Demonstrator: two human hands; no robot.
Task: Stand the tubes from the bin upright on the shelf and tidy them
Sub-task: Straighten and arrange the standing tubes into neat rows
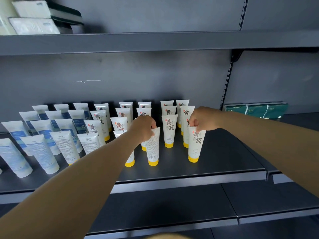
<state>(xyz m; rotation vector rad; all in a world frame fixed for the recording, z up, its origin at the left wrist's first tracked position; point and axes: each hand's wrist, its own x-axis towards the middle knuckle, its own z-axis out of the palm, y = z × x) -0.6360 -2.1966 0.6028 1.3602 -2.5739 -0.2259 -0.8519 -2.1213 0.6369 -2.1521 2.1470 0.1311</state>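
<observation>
Several white tubes with yellow caps stand cap-down in rows on the dark shelf [224,159]. My left hand [144,127] pinches the top of a front-row tube [152,149] whose printed back faces me. My right hand [202,120] pinches the top of another front tube [196,145], its label with large characters facing me. Both tubes stand upright on their caps near the shelf's front edge. The bin is out of view.
White tubes with blue labels [40,152] fill the shelf's left side. Green packs [255,110] lie on the neighbouring shelf at right. White packets [32,25] sit on the upper shelf [155,41]. A lower shelf [172,207] juts out below.
</observation>
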